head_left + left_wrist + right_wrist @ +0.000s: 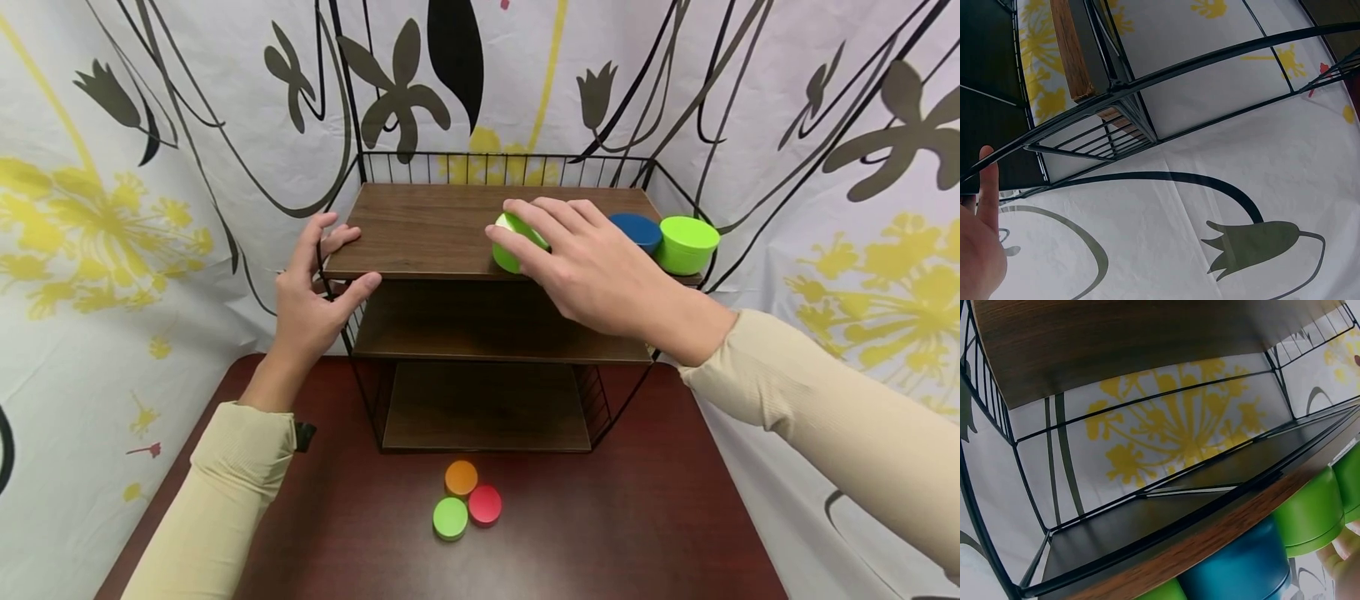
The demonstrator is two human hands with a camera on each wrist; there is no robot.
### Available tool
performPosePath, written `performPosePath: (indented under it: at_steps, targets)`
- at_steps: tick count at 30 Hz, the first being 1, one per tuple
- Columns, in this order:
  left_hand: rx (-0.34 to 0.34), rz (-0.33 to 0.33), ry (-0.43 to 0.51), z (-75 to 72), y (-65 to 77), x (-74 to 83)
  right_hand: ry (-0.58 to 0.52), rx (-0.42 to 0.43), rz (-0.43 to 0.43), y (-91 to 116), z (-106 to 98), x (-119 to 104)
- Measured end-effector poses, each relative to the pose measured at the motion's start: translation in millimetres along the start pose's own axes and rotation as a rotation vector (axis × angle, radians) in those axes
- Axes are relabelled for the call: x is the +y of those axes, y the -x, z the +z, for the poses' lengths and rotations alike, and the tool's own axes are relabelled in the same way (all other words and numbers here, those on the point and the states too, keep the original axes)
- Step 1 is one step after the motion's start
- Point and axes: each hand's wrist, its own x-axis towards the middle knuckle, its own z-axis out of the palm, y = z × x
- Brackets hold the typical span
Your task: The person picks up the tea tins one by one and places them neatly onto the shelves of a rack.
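Observation:
My right hand (592, 262) reaches over the top shelf (427, 225) of a wire-framed rack. From above it grips a bright green cup (508, 257) near the front edge; the thumb is hidden. Right of it stand a blue cup (636, 230) and another green cup (687, 245). In the right wrist view, the blue cup (1241, 562) sits beside a green cup (1310, 515), with a further green cup (1350, 478) at the frame's edge. My left hand (311, 304) spreads around the rack's left front corner, a fingertip at the wire rail (1007, 150).
Two lower wooden shelves, the middle shelf (495, 321) and the bottom shelf (487, 408), sit in the rack. On the dark red table (600, 517) in front lie small round orange (461, 478), red (485, 505) and green (450, 518) pieces. Patterned cloth (825, 250) hangs around.

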Motion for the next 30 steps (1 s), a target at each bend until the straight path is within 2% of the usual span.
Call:
performPosePath:
  at_steps: [21,30]
  targets:
    - [0.009,-0.015,-0.006,1.3,-1.0,0.5,-0.024,-0.103,0.058,-4.8,5.5,6.3]
    - [0.007,-0.016,-0.003,1.2,-0.3,-0.9,-0.024,-0.099,0.057,-5.5,7.2,6.0]
